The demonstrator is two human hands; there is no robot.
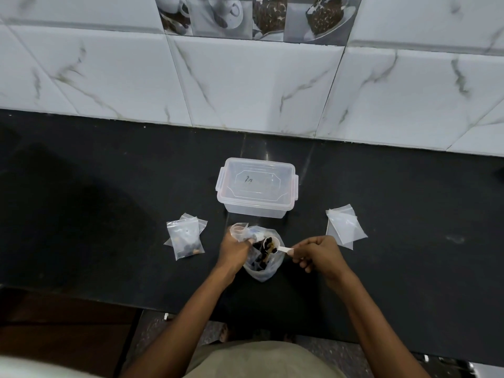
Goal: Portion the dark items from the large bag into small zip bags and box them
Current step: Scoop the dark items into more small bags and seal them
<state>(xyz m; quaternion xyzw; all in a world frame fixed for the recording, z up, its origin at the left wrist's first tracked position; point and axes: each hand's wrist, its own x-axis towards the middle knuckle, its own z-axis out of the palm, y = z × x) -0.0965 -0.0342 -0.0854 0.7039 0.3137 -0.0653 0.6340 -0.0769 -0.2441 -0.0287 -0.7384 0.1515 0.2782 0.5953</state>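
Observation:
The large clear bag of dark items stands open on the black counter, right in front of me. My left hand grips a small zip bag at the large bag's left rim. My right hand holds the handle of a white scoop, whose bowl carries dark items over the large bag's mouth. A clear plastic box with its lid on sits just behind. Filled small zip bags lie to the left. Empty small zip bags are stacked to the right.
The black counter runs to a white marbled tile wall behind the box. The counter's front edge is near my body, with a brown cabinet below on the left.

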